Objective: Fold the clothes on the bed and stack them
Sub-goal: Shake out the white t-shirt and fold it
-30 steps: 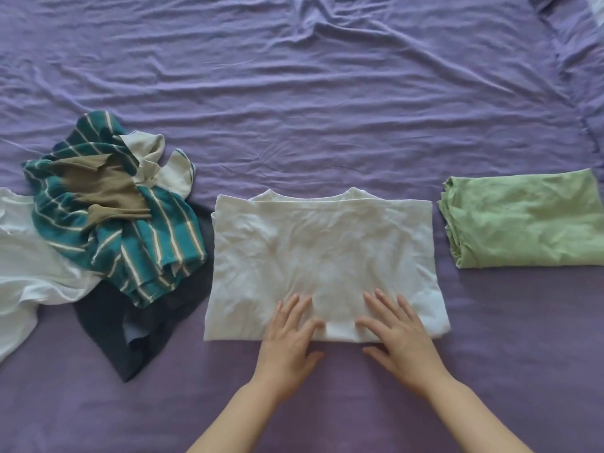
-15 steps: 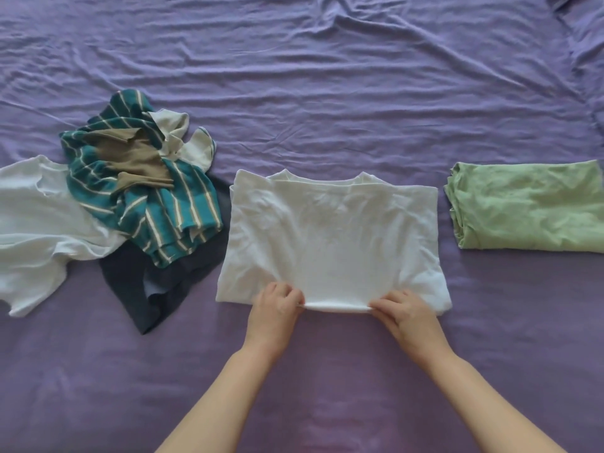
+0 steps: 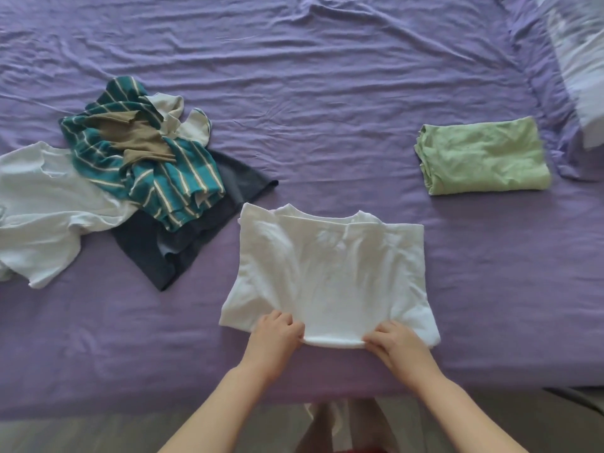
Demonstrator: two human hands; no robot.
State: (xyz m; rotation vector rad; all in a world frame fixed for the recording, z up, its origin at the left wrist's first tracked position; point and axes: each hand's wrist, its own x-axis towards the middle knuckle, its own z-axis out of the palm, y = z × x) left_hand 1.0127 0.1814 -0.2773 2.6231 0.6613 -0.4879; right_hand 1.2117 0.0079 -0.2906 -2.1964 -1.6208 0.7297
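A partly folded white T-shirt (image 3: 330, 273) lies on the purple bed (image 3: 294, 93), collar away from me. My left hand (image 3: 276, 335) and my right hand (image 3: 397, 343) each pinch its near hem, which is lifted slightly off the sheet. A folded green garment (image 3: 483, 158) sits at the right. At the left lies an unfolded pile: a teal striped shirt (image 3: 147, 168) with an olive piece (image 3: 134, 138) on top, a dark navy garment (image 3: 183, 243) beneath, and a white shirt (image 3: 42, 207) spread at the far left.
The bed's near edge runs just below my hands, with grey floor (image 3: 81, 433) beyond it. A pale pillow or blanket (image 3: 578, 60) lies at the far right corner. Wrinkled bare sheet stretches across the back.
My hands went from lying flat on the white shirt's near edge to pinching its hem and lifting it. The camera view shifted back, showing the bed edge and floor.
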